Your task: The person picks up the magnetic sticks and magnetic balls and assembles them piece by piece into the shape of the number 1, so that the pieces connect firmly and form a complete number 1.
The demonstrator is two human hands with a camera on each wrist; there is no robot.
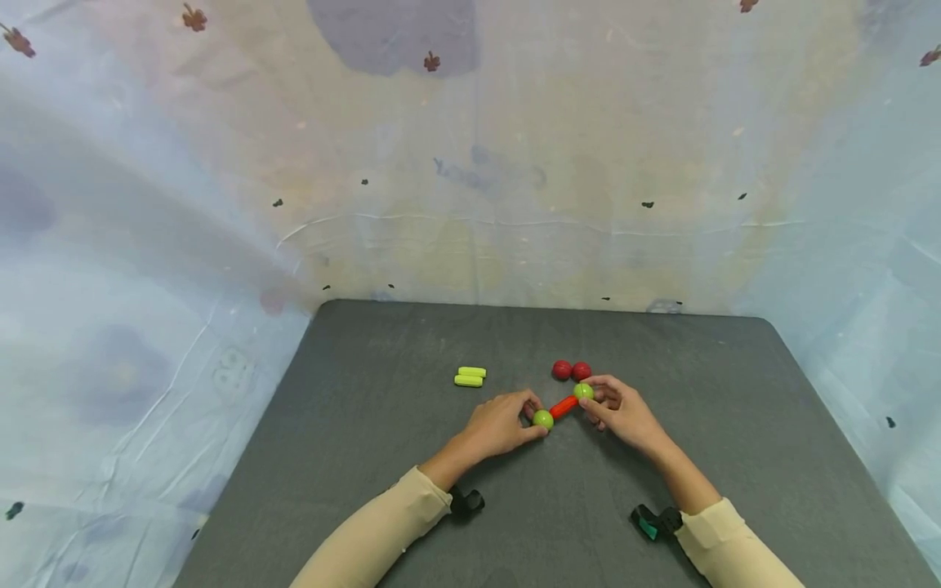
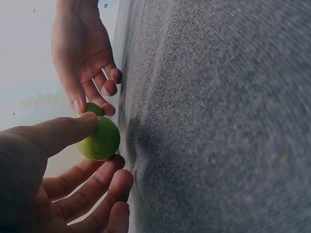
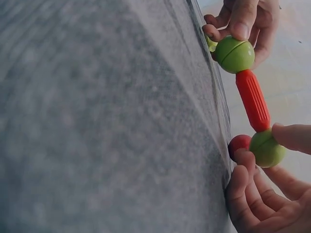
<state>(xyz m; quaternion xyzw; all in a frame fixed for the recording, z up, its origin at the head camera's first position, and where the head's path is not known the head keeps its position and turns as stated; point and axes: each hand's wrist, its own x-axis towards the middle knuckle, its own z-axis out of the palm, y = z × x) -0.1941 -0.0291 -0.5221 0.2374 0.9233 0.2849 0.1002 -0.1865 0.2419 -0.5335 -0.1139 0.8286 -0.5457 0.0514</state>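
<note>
A ridged red rod joins two green balls, one at each end, like a small dumbbell. The near green ball is pinched between thumb and fingers of my left hand. My right hand pinches the far green ball the same way. In the right wrist view the rod runs straight between the balls, its ends meeting them. The left wrist view shows the left thumb lying over the near ball, which partly covers the other one; the rod is hidden there.
Two red balls sit side by side just beyond the right hand's fingers. Two yellow-green rods lie together farther left. The dark grey table meets a patterned sheet at its back edge.
</note>
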